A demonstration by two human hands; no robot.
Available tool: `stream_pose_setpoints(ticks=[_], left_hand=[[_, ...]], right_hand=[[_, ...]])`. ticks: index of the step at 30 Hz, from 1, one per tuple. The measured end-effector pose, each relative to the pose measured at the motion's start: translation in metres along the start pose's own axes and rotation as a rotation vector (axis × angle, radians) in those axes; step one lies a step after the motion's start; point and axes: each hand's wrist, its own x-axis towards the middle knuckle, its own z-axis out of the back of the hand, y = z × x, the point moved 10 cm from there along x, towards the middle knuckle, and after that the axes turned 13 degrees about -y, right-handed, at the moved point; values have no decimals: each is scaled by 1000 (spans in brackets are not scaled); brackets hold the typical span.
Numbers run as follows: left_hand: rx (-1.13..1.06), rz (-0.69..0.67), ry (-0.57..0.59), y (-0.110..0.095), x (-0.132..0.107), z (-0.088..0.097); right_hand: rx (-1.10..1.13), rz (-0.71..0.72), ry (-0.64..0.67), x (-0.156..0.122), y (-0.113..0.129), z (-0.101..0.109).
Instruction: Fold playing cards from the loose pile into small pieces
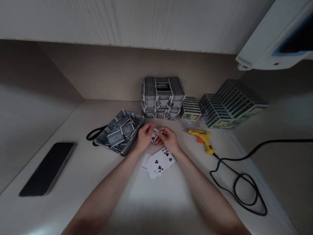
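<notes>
Between my two hands is a playing card point(154, 136), its clubs pips partly showing and one edge turned so the patterned back shows. My left hand point(145, 134) grips it from the left with fingers closed. On the other side my right hand point(168, 138) pinches it, thumb on top. Just below lie a few loose playing cards point(161, 162), face up, a four of clubs on top. To the left sits an open box made of folded cards point(139, 121), filled with folded card pieces point(116, 137).
Behind my hands stands a stacked card-built box point(163, 98) with an opening on top. Several card packs point(234, 104) stand at the back right. A yellow glue gun point(201, 135) trails a black cord point(234, 192). Scissors point(94, 133) and a phone point(49, 168) lie left; a shelf point(122, 23) overhangs.
</notes>
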Motion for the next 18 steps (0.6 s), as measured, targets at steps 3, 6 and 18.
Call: stream_pose_setpoints(ticks=[3,6,18], left_hand=[[5,-39,16,0,0,-2],[1,-52,34,0,-1,-4],[35,-75,68,-3,-3,-8]], right_hand=[[-69,54,-63,3,2,9],[-109,78,-63,6,1,11],[-181,147,-29,5,2,11]])
